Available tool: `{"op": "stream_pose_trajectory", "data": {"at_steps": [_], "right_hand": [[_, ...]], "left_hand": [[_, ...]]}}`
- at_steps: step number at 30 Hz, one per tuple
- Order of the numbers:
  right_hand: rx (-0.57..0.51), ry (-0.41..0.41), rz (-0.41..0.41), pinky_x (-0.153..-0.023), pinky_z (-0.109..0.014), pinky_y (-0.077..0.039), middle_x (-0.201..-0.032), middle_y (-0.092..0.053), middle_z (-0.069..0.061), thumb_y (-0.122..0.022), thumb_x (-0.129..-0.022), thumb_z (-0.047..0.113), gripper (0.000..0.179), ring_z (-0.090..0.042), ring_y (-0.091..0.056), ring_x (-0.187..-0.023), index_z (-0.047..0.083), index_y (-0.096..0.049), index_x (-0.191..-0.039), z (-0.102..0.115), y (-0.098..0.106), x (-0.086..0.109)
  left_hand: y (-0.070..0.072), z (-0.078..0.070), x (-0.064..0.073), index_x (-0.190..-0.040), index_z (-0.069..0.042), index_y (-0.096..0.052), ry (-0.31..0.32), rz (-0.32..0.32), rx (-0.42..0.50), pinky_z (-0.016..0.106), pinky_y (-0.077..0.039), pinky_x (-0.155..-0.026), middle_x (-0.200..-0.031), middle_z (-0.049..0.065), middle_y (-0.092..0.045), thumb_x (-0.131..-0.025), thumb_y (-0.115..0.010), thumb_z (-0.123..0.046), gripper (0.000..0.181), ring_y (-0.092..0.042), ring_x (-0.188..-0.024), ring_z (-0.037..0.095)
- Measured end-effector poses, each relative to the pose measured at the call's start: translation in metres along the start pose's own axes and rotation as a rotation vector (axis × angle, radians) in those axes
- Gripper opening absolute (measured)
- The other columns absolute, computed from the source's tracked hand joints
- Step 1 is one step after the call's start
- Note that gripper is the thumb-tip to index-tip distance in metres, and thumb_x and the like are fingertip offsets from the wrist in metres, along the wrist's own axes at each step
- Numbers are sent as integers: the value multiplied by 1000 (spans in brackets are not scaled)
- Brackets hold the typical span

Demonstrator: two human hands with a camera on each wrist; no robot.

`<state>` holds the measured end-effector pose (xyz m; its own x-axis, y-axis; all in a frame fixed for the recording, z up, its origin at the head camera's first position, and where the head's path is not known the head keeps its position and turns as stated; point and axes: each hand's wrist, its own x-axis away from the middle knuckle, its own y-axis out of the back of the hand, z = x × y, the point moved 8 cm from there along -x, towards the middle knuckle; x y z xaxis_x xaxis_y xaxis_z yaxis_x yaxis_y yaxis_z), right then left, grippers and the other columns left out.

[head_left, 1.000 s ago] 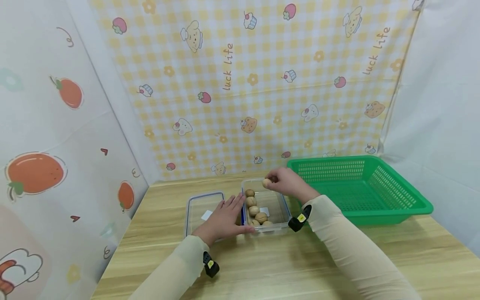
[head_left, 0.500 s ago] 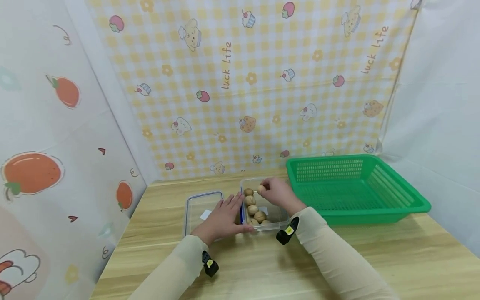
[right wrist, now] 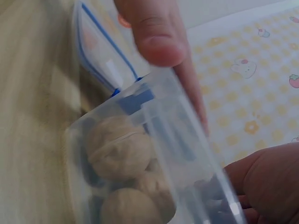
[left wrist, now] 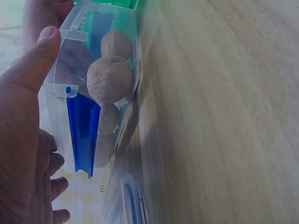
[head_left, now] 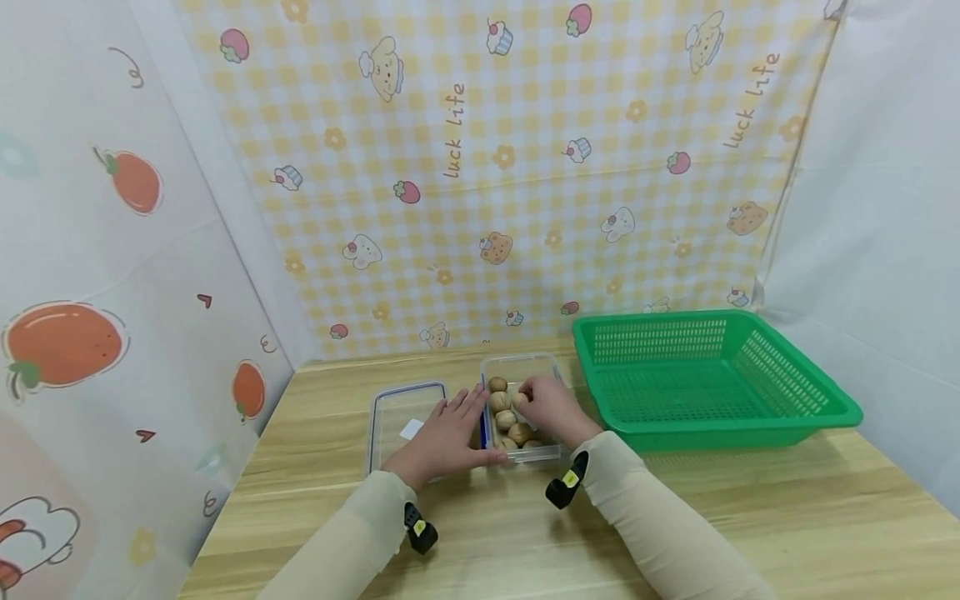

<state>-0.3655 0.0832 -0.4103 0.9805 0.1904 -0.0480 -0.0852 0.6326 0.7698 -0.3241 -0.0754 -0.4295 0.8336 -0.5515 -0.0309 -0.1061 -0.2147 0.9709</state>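
A clear plastic food container holds several walnuts lined up along its left side and front. My left hand lies along the container's left wall, fingers straight, its thumb at the front rim. Inside the box, my right hand pinches a pale walnut beside the row; its fingertips are partly hidden. From the right wrist, walnuts show through the clear wall, and the right hand reaches in over the rim. A blue clip hangs on the container's side.
Left of the container lies its clear lid with a blue seal, partly under the left hand. At the right stands a green plastic basket with slotted walls. A patterned cloth hangs behind the wooden table.
My right hand has moved left, down and toward me with the walnut, from the container's far right corner to beside the row. The left hand has stayed in place.
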Motion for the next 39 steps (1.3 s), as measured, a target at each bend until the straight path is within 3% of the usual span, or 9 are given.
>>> {"op": "stream_pose_trajectory", "data": {"at_steps": [4,9,16,20,25,29,35,37,39], "right_hand": [[91,13,-13,-65,-36,-51,-79,-66,-6,-65,-93,9,9,-20,-59,-69,3,-71,-90,3,-2,1],[208,37,-8,-72,-39,-55,-84,-69,-6,-66,-93,8,9,-20,-62,-74,2,-71,-90,5,-10,1],[167,-11,56,-58,-31,-48,-76,-63,-5,-60,-96,8,11,-19,-57,-65,3,-67,-91,-2,-20,2],[144,-19,51,-72,-39,-56,-97,-72,-15,-58,-96,8,20,-25,-65,-80,-4,-69,-107,-2,-18,0],[95,-44,47,-90,-47,-55,-124,-67,-23,-54,-97,10,36,-32,-66,-103,-8,-63,-126,-3,-15,-3],[41,-45,7,-81,-43,-55,-122,-68,-21,-51,-99,13,40,-28,-65,-87,-7,-60,-133,2,-5,-6],[-22,-29,-22,-70,-38,-52,-103,-71,-15,-45,-103,19,46,-17,-54,-60,-2,-53,-142,18,10,-7],[-42,-28,-30,-67,-40,-51,-111,-70,-16,-44,-103,19,46,-19,-53,-57,-1,-52,-144,24,15,-7],[-52,-35,-31,-68,-40,-52,-120,-69,-17,-43,-103,21,48,-22,-61,-66,1,-50,-146,31,19,-8]], "left_hand": [[-2,2,-1,-164,-13,-12,-3,-4,-8,60,-16,-121,-170,6,-12,-85,-47,-84,112,-17,-154,33],[-2,2,-1,-164,-14,-10,7,2,4,59,-14,-121,-170,4,-10,-85,-46,-85,112,-14,-155,32],[-4,3,-2,-164,-14,-10,16,14,11,58,-14,-122,-170,4,-8,-84,-44,-87,114,-13,-155,32],[-3,4,-3,-164,-14,-10,18,12,14,58,-14,-122,-170,4,-8,-84,-45,-86,114,-13,-155,32],[-2,4,-4,-164,-14,-9,16,14,5,58,-14,-122,-170,4,-7,-84,-44,-87,114,-14,-155,33],[2,3,-3,-164,-14,-10,11,13,-1,58,-12,-122,-170,4,-8,-84,-44,-87,113,-13,-155,32],[20,9,1,-164,-14,-5,22,-16,-7,57,-11,-122,-170,6,-11,-87,-47,-82,111,-13,-155,31],[30,13,3,-164,-14,-5,26,-42,-15,58,-12,-122,-169,6,-11,-89,-48,-79,109,-14,-155,32],[41,19,6,-164,-13,-6,31,-70,-22,59,-12,-121,-169,7,-13,-89,-49,-78,108,-16,-154,34]]}}
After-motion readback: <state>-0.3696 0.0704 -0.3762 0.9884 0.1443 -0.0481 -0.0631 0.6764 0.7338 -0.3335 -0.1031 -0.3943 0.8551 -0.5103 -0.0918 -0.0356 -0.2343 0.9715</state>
